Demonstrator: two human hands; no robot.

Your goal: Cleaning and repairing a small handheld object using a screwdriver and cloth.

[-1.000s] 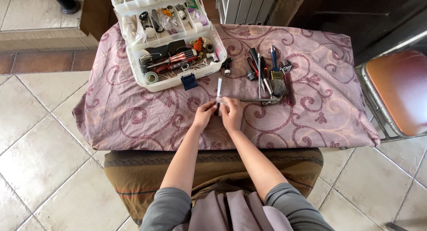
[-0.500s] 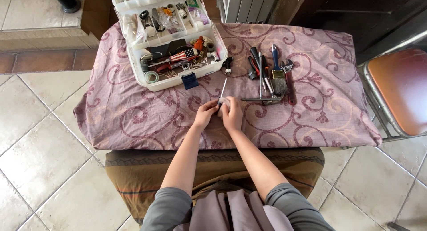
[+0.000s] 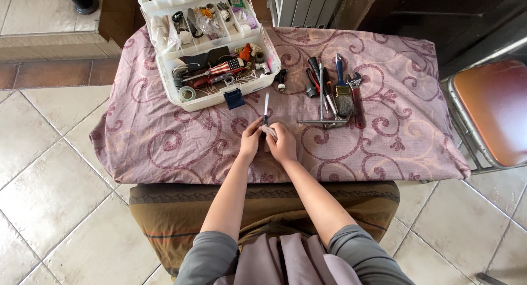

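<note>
Purple cloth (image 3: 164, 137): both hands, left hand (image 3: 250, 141) and right hand (image 3: 283, 144), pinch a thin blade tool (image 3: 266, 106) with a rag (image 3: 269, 131), toolbox (image 3: 214, 101) at 11 o'clock; wiping step, needs steady grip.

The thin tool's (image 3: 266, 105) lower end is hidden between the hands, perhaps wrapped in cloth.

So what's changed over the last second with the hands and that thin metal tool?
Both hands, left hand and right hand, kept hold of the thin metal tool and a small pale wad. The tool's tip swung from tilting right back to nearly upright, slightly leftward. The toolbox, the tools on the cloth and the tablecloth stayed put.
</note>
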